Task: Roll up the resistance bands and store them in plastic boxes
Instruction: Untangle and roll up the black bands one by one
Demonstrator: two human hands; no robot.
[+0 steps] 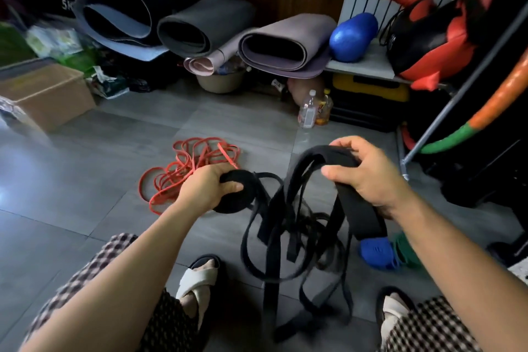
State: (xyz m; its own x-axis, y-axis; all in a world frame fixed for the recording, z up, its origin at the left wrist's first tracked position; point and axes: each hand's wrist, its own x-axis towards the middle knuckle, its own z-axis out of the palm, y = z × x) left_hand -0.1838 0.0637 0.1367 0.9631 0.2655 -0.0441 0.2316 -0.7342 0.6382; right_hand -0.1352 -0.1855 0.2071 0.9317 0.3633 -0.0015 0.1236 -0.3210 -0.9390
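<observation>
Single wide-angle head view, forward and down, close over left hand (206,189), right hand (370,177) and tiled floor (85,168) beyond.

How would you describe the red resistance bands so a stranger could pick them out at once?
Start at the grey tiled floor in front of the rolled mats. Just beyond the left hand lies a tangle of red resistance bands. They are thin and red, while the black bands beside them are wider, held by that hand and the right hand.
</observation>
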